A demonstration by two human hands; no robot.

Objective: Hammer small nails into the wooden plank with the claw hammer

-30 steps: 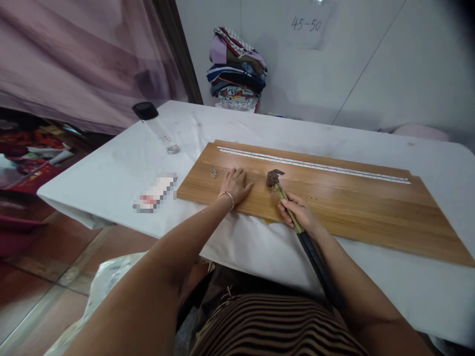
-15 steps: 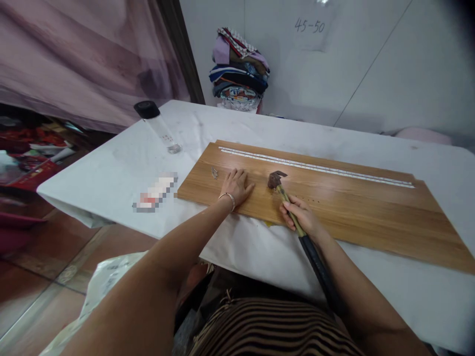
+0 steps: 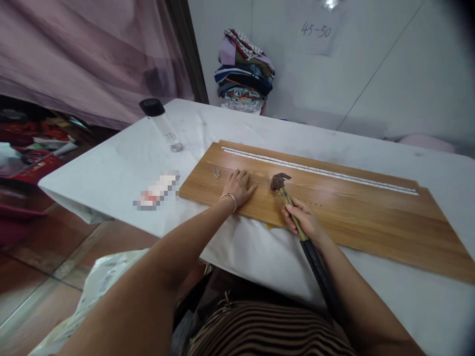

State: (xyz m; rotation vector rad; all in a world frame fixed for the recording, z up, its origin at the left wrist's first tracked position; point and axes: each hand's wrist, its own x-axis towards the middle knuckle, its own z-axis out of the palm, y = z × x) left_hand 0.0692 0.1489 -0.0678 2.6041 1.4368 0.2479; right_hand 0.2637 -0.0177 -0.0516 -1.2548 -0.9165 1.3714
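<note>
A long wooden board (image 3: 356, 212) lies on a white-covered table (image 3: 122, 163). My left hand (image 3: 238, 187) rests flat on the board's left part, fingers spread, a bracelet at the wrist. My right hand (image 3: 302, 221) grips the handle of a claw hammer (image 3: 285, 195); its rusty head rests on the board just right of my left hand. A small pile of nails (image 3: 217, 172) lies on the board left of my left hand. A row of small dark dots marks the board beside the hammer.
A white strip (image 3: 319, 170) runs along the board's far edge. A clear bottle with a black cap (image 3: 163, 126) lies at the table's left, a blurred small item (image 3: 156, 190) near the board's left end. Folded clothes (image 3: 243, 71) are stacked by the wall.
Both hands and the hammer keep their places on the board; only the view has drifted slightly.
</note>
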